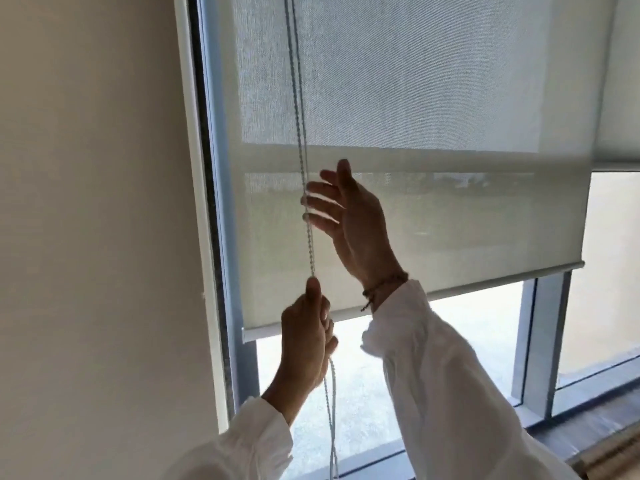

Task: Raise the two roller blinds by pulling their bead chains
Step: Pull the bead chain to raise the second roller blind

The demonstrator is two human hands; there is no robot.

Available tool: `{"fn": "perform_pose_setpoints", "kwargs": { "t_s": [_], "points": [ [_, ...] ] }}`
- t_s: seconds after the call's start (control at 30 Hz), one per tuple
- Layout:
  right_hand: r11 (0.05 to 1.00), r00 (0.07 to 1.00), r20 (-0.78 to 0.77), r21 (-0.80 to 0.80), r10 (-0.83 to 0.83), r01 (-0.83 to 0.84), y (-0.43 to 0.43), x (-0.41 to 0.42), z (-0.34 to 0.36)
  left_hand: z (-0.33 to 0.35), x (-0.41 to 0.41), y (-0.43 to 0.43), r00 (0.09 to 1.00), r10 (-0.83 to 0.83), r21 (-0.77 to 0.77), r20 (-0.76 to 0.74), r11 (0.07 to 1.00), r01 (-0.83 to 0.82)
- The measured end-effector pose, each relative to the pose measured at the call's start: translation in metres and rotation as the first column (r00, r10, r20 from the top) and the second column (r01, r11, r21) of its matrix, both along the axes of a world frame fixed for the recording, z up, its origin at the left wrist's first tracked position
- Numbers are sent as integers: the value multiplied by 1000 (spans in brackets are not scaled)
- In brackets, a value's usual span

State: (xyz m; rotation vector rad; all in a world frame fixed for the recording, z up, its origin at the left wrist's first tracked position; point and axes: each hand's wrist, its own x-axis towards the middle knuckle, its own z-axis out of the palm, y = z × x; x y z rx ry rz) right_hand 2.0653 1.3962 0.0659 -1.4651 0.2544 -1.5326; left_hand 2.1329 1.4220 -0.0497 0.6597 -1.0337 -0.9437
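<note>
A pale translucent roller blind (433, 109) covers most of the left window pane, and its white bottom bar (467, 284) slants across mid-frame. The bead chain (302, 133) hangs as two strands in front of the blind's left side. My left hand (306, 336) is shut on the chain just above the bottom bar. My right hand (349, 220) is higher up, fingers spread, fingertips touching the chain. A second blind (620, 81) hangs at the far right, with its bottom bar (616, 165) higher up.
A cream wall (90, 202) fills the left side. A grey window frame upright (221, 188) runs beside the chain. Another grey mullion (543, 341) divides the panes at the right. A wooden sill edge (609, 448) shows at the lower right.
</note>
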Motion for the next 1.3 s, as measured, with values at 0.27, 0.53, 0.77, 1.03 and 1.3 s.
{"fn": "perform_pose_setpoints", "kwargs": {
  "t_s": [0.27,0.53,0.77,1.03,1.3],
  "points": [
    [831,837,-17,-131,-547,541,8,34,-4,-41,-2,-1,995,42,86,93,995,-50],
    [719,766,153,-270,-625,641,21,11,-23,6,23,-16,997,72,-69,0,995,-72],
    [649,712,125,-325,-691,688,23,12,-105,129,25,3,977,-202,-250,66,945,212],
    [803,801,-99,-169,-591,571,5,10,-152,126,-8,-4,989,-47,-297,-139,955,4],
    [965,969,-94,110,-227,237,-20,0,-84,94,1,-16,990,-54,-256,-132,966,19]
  ]
}}
